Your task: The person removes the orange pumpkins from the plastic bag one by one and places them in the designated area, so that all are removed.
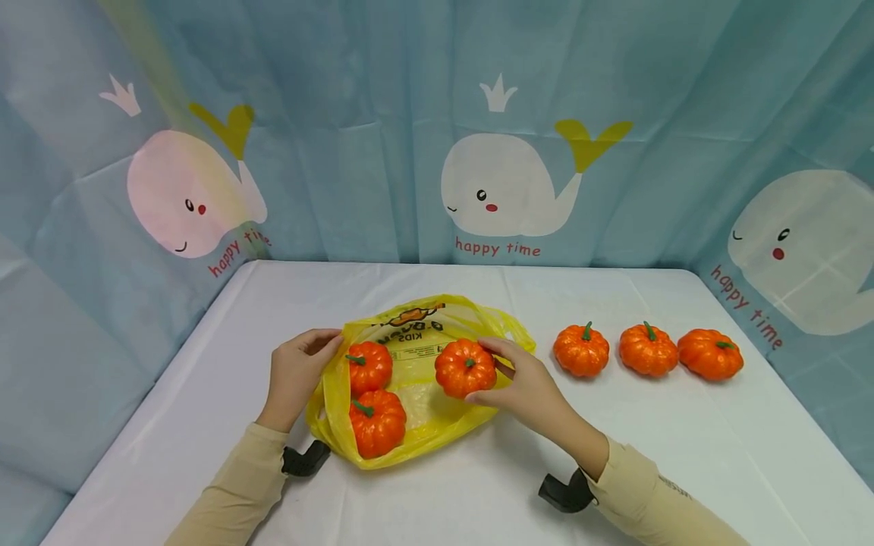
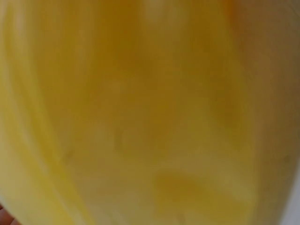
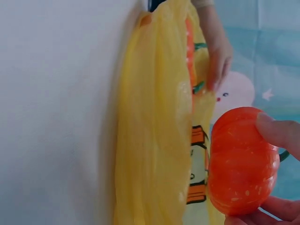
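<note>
A yellow plastic bag (image 1: 410,447) lies on the table with its mouth spread open. Two small orange pumpkins with green stems, one at the back (image 1: 371,367) and one in front (image 1: 379,426), sit in its left part. My left hand (image 1: 298,371) pinches the bag's left rim; yellow film fills most of the blurred left wrist view. Over the bag's mouth, my right hand (image 1: 522,383) grips a third orange pumpkin (image 1: 466,368) from its right side. In the right wrist view, thumb and fingers hold that pumpkin (image 3: 243,164) beside the bag (image 3: 152,117).
Three more orange pumpkins stand in a row right of the bag: a left one (image 1: 581,351), a middle one (image 1: 647,349) and a right one (image 1: 710,355). The table (image 1: 273,303) has a white cover. A blue whale-print curtain (image 1: 355,152) closes off its back and sides.
</note>
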Tool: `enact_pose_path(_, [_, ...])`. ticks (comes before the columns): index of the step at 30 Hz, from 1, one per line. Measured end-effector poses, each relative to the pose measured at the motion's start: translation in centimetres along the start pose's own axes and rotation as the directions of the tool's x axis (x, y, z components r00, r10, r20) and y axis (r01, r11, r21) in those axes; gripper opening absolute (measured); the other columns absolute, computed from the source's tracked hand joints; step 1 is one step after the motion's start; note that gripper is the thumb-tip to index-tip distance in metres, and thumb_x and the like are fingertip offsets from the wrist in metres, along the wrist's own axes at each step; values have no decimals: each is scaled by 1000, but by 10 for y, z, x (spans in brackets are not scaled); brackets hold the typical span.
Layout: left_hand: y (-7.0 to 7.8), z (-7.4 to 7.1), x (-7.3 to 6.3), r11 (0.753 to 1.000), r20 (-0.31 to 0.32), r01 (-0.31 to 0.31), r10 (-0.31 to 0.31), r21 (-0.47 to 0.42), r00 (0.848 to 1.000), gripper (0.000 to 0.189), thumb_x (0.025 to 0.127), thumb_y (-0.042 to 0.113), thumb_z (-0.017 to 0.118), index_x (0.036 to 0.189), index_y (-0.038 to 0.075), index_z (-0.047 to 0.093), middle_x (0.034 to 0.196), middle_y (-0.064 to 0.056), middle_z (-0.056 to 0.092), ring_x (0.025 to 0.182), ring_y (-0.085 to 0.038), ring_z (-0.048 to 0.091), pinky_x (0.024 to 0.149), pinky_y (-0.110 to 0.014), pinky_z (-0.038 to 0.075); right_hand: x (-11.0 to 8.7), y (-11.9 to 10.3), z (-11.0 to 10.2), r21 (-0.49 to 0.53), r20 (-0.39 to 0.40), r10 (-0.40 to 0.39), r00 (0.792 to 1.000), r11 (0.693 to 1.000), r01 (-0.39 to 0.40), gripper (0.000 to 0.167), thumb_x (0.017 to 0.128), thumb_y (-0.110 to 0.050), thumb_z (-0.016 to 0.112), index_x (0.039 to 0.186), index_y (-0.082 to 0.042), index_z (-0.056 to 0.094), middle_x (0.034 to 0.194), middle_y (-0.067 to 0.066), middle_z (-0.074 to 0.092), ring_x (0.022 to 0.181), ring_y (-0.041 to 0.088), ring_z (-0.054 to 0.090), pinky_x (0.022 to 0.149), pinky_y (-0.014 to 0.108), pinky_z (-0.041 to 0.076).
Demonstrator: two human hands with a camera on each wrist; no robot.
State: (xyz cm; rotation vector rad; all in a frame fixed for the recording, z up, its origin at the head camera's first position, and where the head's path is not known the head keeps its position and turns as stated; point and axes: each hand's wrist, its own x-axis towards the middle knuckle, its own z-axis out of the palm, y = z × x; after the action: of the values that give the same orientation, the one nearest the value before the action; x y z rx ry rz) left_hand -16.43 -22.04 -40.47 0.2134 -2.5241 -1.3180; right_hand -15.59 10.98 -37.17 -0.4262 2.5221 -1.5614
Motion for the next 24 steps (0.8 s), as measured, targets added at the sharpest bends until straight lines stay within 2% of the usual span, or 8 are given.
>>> enact_pose_path(6, [1, 0, -1, 1000, 13, 14, -14, 0, 1000, 32, 97, 31, 65, 116, 7, 73, 117, -14, 73, 105, -26, 68, 88, -20, 57, -18, -1, -16, -5, -27, 7, 1000, 1000, -7, 78, 72, -13, 89, 140, -4, 53, 146, 13, 52, 138, 31, 48, 106, 40, 48])
enact_pose_path(16, [1, -1, 0, 1000, -1, 11, -11, -7, 1000, 33, 97, 33, 65, 115, 7, 74, 117, -14, 73, 105, -25, 68, 83, -8, 52, -40, 0, -41, -12, -75, 7, 997, 1000, -8, 77, 75, -21, 88, 141, -5, 51, 148, 13, 50, 141, 32, 45, 107, 39, 45])
enact_pose_path(20, [1, -1, 0, 1000, -4, 11, -11, -16, 1000, 32, 97, 32, 65, 115, 7, 74, 117, -14, 73, 106, -25, 68, 83, -8, 52, -50, 4, -51, -45, -92, 39, 995, 998, -44, 79, 76, -24, 87, 143, -5, 50, 149, 15, 48, 141, 34, 45, 106, 41, 45])
enact_pose_path(24, [1, -1, 0, 1000, 1, 12, -12, -12, 1000, 33, 97, 32, 65, 116, 7, 73, 118, -14, 73, 106, -26, 68, 85, -12, 55, -59, 10, -62, -67, -122, 76, 990, 994, -84, 81, 77, -27, 87, 144, -5, 48, 151, 16, 46, 140, 36, 45, 104, 39, 46])
